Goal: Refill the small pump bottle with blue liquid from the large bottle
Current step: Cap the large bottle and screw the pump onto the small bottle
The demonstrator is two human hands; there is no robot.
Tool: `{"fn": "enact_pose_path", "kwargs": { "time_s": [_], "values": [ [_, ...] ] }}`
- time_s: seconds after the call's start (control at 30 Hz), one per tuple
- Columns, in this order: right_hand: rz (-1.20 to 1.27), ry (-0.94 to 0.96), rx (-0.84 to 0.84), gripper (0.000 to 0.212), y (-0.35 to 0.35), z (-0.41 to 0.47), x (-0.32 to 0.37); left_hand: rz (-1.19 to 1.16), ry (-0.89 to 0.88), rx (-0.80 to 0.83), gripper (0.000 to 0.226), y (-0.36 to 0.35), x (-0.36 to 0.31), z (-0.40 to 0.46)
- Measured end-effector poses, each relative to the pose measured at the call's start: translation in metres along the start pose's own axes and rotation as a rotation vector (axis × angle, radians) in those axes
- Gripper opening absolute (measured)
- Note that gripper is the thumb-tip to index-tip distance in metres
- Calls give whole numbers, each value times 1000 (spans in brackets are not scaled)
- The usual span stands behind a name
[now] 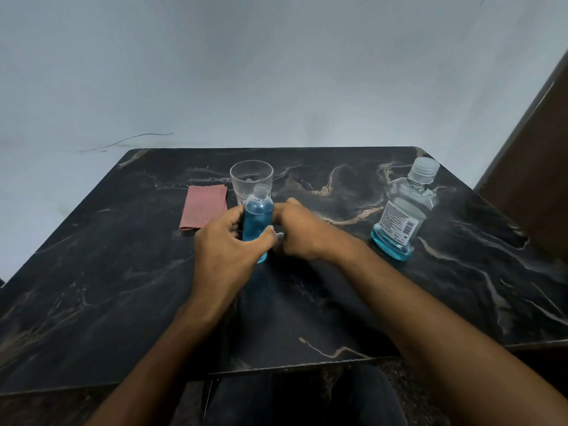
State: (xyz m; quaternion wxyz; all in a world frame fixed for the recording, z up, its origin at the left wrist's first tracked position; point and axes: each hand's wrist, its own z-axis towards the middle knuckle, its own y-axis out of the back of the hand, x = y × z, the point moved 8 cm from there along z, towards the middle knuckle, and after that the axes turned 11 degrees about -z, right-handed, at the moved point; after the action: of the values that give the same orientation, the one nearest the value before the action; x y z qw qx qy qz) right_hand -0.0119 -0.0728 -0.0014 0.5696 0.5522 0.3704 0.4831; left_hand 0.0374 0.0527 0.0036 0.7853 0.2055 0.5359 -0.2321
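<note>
small bottle upright on table, nearly full of blue, neck bare. left hand wrapped round its body, axis vertical. right hand touching its right side, fingers curled, something pale low in them; can't tell what or whether gripped. large bottle capped, well off to the right, right hand nearer. glass just behind the grip.

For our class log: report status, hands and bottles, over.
Left hand grips small bottle, nearly full. Right hand curled beside it. Large bottle capped, nearly empty. Nothing blocking.
</note>
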Motion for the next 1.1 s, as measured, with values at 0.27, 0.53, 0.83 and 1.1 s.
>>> {"fn": "enact_pose_path", "kwargs": {
  "time_s": [0.27,0.53,0.83,1.1],
  "values": [
    [-58,64,5,18,-8,5,5,25,7,13,27,0,6,3],
    [146,-158,-543,22,70,-37,-38,39,-33,53,31,-8,4,0],
    [951,-307,-1063,27,137,-103,-77,43,-70,127,27,-31,5,-2],
    [1193,-198,-1143,28,170,-106,-76,34,-80,170,31,-45,0,-7]
  ]
}}
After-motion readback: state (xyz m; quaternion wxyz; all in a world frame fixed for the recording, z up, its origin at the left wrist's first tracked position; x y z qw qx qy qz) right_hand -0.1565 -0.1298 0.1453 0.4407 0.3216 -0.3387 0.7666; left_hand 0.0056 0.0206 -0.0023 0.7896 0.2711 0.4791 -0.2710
